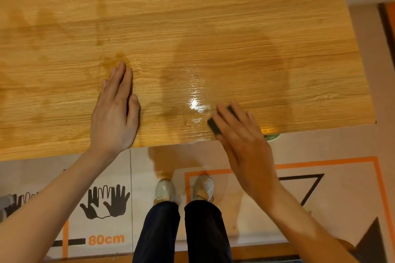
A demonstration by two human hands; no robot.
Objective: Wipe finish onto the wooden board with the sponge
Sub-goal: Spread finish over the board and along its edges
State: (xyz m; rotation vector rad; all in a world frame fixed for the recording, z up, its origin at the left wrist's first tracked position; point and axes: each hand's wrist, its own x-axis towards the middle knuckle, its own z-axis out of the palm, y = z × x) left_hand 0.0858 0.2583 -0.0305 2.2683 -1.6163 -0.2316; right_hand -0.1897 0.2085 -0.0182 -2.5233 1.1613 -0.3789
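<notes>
- The long, honey-coloured wooden board (181, 28) with a printed grain fills the upper part of our view; its near edge runs just in front of us.
- Our dark, block-shaped sponge (214, 125) sits on the board close to that near edge, toward the right end.
- Our right hand (245, 145) covers the sponge, fingers curled over its top and pinching it, blurred.
- Just left of the sponge, a wet, glossy patch of finish (195, 100) catches the light.
- Our left hand (116, 113) lies flat on the board near the same edge, fingers pressed together, holding nothing.
- Below the edge we see our two pale shoes (164, 190) on a floor mat (149, 166) printed with black hand outlines (106, 202) and orange lines.
</notes>
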